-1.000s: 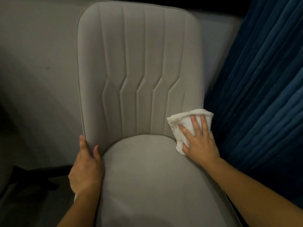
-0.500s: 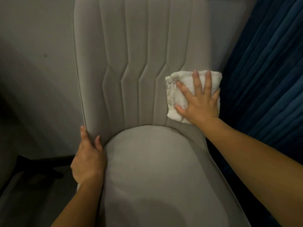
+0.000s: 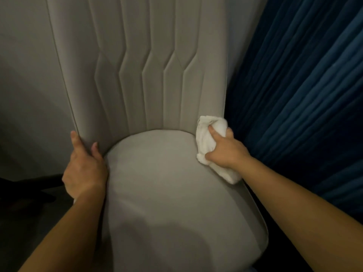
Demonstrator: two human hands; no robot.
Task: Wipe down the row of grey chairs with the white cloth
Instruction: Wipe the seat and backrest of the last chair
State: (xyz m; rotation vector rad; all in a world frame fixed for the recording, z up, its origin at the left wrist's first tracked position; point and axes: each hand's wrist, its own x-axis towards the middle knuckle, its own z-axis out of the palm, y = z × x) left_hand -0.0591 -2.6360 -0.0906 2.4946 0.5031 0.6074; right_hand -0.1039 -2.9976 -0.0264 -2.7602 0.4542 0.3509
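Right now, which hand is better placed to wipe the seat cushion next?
The right hand: it already grips the crumpled white cloth at the grey padded chair's seat edge. The left hand holds the backrest's side.

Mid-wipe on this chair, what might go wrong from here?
The white cloth is bunched in the right hand at the seat's right edge, so it may skip the crease under the backrest. It sits close to the blue curtain and could snag it.

White cloth [image 3: 206,138] and both hands on grey chair [image 3: 167,183]
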